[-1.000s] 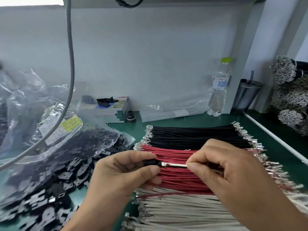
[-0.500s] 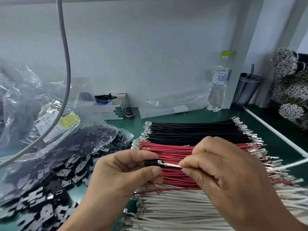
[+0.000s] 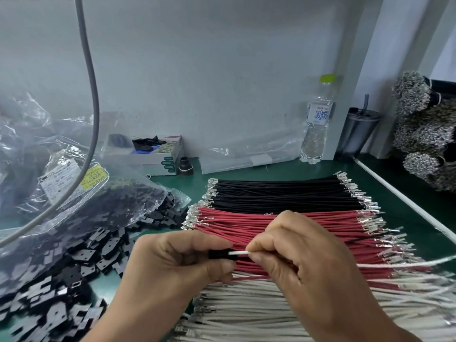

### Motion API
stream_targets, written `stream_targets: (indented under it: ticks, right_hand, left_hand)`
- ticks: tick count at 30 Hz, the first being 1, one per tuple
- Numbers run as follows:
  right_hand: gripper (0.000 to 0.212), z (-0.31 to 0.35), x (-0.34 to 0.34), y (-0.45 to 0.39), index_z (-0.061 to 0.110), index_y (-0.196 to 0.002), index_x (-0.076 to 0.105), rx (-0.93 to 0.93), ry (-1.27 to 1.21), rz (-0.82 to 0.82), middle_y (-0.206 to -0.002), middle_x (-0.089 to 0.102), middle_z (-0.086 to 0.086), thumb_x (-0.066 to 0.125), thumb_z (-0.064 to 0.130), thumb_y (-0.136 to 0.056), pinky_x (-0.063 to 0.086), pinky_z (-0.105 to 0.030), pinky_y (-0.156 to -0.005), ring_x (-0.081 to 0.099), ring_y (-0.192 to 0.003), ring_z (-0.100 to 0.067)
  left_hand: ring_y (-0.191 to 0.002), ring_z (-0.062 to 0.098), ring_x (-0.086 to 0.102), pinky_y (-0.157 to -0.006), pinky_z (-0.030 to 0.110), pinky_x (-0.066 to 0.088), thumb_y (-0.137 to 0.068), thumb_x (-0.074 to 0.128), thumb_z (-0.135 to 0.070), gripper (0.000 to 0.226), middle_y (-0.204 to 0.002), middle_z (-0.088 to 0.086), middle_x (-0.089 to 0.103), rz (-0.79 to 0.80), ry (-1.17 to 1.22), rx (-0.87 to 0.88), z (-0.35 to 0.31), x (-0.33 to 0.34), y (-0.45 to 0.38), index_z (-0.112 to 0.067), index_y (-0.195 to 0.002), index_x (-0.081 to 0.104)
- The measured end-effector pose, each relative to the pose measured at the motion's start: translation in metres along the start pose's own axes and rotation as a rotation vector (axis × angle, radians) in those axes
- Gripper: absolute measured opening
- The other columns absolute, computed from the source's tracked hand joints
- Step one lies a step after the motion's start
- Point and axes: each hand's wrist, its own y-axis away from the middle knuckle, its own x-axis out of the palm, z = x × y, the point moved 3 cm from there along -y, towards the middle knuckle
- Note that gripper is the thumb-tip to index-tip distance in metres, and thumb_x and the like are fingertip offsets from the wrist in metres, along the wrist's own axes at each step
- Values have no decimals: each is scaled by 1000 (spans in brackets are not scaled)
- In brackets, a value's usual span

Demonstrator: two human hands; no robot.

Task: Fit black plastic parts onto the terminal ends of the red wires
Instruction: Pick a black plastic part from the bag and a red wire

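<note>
My left hand (image 3: 172, 265) pinches a small black plastic part (image 3: 218, 254) between thumb and fingers. My right hand (image 3: 301, 265) pinches a white wire (image 3: 238, 253) close to its end, and that end sits in the black part. The wire's tail (image 3: 404, 264) trails off to the right. Both hands hover over a flat row of red wires (image 3: 283, 223) with metal terminals at each end. A heap of loose black plastic parts (image 3: 74, 262) lies on the green mat to the left.
Black wires (image 3: 283, 193) lie behind the red row and white wires (image 3: 259, 312) in front. A clear bag of black parts (image 3: 81, 193) sits left, under a hanging grey cable (image 3: 95, 114). A water bottle (image 3: 317, 124), a cup (image 3: 355, 134), a small box (image 3: 158, 154) and wire bundles (image 3: 424, 134) line the back and right.
My right hand has slid left along the white wire toward the black part, and the bare terminal that showed between the hands has gone into the part. The view tilted slightly.
</note>
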Motion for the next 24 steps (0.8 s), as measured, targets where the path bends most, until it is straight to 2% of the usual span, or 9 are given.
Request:
stream_targets:
  ticks: [5,7,10,16,18,20,22,24]
  right_hand:
    - [24,-6,-4,1,30,-84,72,62,-19,6,-84,58,18,54,43,-93,48,-25,-60,55,-76,-2]
    - [24,-3,-2,0,27,-83,71,24,7,-1,-83,57,16,54,40,-94,47,-27,-60,55,-75,-5]
    - [24,1,6,2,21,-82,71,-53,-6,-21,-82,57,11,56,35,-94,46,-28,-61,54,-73,-9]
    - [20,2,5,5,16,-81,70,-121,-13,-87,-81,57,5,62,26,-96,46,-33,-58,53,-72,-15]
    - [19,3,-2,3,20,-84,71,-144,43,-62,-83,58,7,61,30,-97,46,-32,-58,54,-73,-14]
    - [24,-2,-15,-3,25,-98,71,-89,145,28,-91,59,13,53,41,-98,47,-26,-65,56,-81,-10]
    - [37,-13,-27,-7,33,-117,64,45,185,155,-95,53,26,44,55,-96,46,-24,-70,52,-87,3]
    - [33,-19,-49,-8,38,-112,64,65,187,134,-86,52,27,43,56,-95,48,-25,-65,51,-78,4]
  left_hand:
    - [-63,40,74,-63,43,65,-48,88,-7,32,-76,29,74,19,86,-54,-1,2,-2,-5,-79,83]
    - [-61,38,74,-61,40,65,-47,88,-7,31,-72,28,73,8,52,-30,-3,2,-1,-7,-77,83]
    - [-56,36,74,-55,29,61,-45,86,-2,29,-65,25,72,-31,-1,26,-7,0,3,-8,-73,83]
    - [-59,39,74,-58,32,63,-44,86,1,29,-69,24,74,-42,9,91,-8,4,7,-8,-72,83]
    - [-59,41,74,-58,31,63,-44,86,1,31,-68,27,73,-61,43,95,-7,4,5,-5,-74,82]
    - [-58,43,73,-56,32,62,-42,85,1,35,-70,31,72,-106,129,101,-5,-3,-1,-2,-77,81]
    - [-59,43,73,-57,35,62,-36,95,-6,47,-75,32,72,-171,190,101,0,-16,-7,-5,-82,82]
    - [-70,42,76,-60,36,63,-35,104,-36,69,-86,28,76,-159,227,93,0,-23,-11,-10,-95,82]
